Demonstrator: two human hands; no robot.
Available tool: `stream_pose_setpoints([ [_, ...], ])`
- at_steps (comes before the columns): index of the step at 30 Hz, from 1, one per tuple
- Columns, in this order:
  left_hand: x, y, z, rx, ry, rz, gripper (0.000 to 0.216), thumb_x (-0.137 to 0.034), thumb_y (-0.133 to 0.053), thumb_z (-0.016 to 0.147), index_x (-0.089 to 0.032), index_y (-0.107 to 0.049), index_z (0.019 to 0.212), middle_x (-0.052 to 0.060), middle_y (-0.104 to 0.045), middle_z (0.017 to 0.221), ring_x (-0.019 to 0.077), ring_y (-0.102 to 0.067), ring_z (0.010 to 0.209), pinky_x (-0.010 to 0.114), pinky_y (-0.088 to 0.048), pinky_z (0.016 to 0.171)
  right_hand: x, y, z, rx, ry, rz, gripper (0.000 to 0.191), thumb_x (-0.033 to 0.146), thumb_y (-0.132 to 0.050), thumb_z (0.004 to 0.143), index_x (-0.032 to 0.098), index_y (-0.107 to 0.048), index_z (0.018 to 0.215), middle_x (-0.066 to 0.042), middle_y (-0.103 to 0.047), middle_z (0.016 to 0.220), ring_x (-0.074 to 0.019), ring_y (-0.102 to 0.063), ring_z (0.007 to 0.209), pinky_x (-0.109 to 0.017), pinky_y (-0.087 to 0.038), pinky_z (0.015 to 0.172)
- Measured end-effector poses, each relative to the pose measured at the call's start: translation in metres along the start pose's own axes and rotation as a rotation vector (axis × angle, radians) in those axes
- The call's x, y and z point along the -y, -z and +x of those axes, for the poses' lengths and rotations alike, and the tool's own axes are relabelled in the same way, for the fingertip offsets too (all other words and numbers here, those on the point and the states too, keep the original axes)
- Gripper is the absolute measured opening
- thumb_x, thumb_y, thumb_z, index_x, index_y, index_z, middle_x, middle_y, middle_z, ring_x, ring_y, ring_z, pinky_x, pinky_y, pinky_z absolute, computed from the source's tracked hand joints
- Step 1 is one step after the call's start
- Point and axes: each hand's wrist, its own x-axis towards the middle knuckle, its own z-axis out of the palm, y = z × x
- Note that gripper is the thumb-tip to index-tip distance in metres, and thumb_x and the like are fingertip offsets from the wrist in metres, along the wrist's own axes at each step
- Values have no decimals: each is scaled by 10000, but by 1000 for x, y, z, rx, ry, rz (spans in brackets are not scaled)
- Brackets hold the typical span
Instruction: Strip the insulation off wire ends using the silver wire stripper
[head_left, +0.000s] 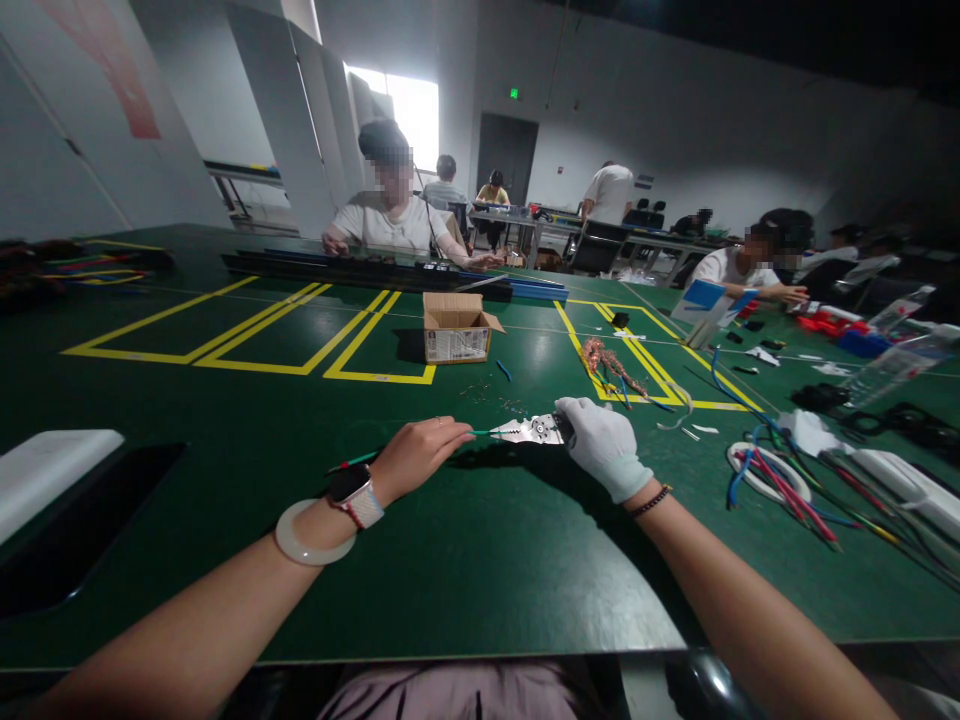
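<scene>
Bare except for a watch and a pale bangle, my left hand (422,452) pinches a thin green wire (482,433). One end of that wire reaches into the jaws of metal wire strippers (531,430); its other end, with a red part, sticks out behind the hand near the watch. My right hand (602,446), in a white glove, is closed around the strippers' handles, which the glove mostly hides. Small copper scraps and a short blue piece of insulation (503,370) lie on the green table just beyond the tool.
An open cardboard box (456,345) stands ahead, among yellow tape outlines. Bundled copper strands (606,362) lie right of it. Coiled coloured wires (780,480) and plastic bottles (904,365) sit at the right. A dark flat panel (90,530) is at left. A person sits opposite.
</scene>
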Motion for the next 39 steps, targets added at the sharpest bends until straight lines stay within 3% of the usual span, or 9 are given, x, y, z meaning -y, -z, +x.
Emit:
stream_pose_setpoints([
  [9, -5, 4, 2, 58, 60, -78, 304, -315, -405, 989, -160, -653, 1071, 57, -700, 949, 178, -664, 876, 285, -519, 770, -3, 0, -2, 1, 39, 62, 259, 221, -468, 829, 221, -627, 1032, -47, -671, 875, -167, -587, 696, -286, -263, 579],
  [14, -5, 3, 2, 51, 56, -81, 318, -301, -383, 995, -150, -649, 1082, 68, -701, 979, 180, -664, 909, 288, -522, 792, -4, -4, -1, -7, 34, 74, 269, 192, -484, 806, 222, -632, 1029, -40, -671, 878, -176, -600, 742, -281, -297, 595],
  [21, -4, 2, 2, 63, 38, -40, 335, -305, -371, 1000, -140, -659, 1042, 72, -701, 948, 174, -666, 871, 273, -525, 751, 2, -11, 3, 34, 0, 7, 474, 145, -346, 902, 195, -448, 1362, -109, -617, 1162, -181, -616, 872, -252, -424, 644],
  [27, -2, 1, 0, 51, 25, -35, 343, -316, -368, 1001, -142, -662, 1028, 72, -702, 936, 174, -666, 860, 277, -525, 756, 10, -6, 4, 133, -46, 15, 612, 95, -316, 876, 197, -262, 1477, -121, -404, 1451, -175, -646, 867, -265, -513, 633],
  [35, -2, 0, 1, 54, 37, -27, 311, -308, -390, 996, -160, -663, 1020, 59, -703, 927, 165, -668, 848, 262, -522, 735, 10, -1, 4, 153, -58, 44, 584, 96, -302, 892, 205, -290, 1466, -123, -502, 1353, -184, -629, 944, -271, -512, 723],
  [39, -2, 0, 1, 33, 15, -24, 330, -315, -380, 998, -142, -660, 1029, 70, -703, 927, 175, -670, 850, 280, -529, 744, 6, -7, 4, 135, -54, 40, 528, 124, -313, 907, 221, -356, 1425, -109, -551, 1281, -178, -616, 949, -250, -475, 688],
])
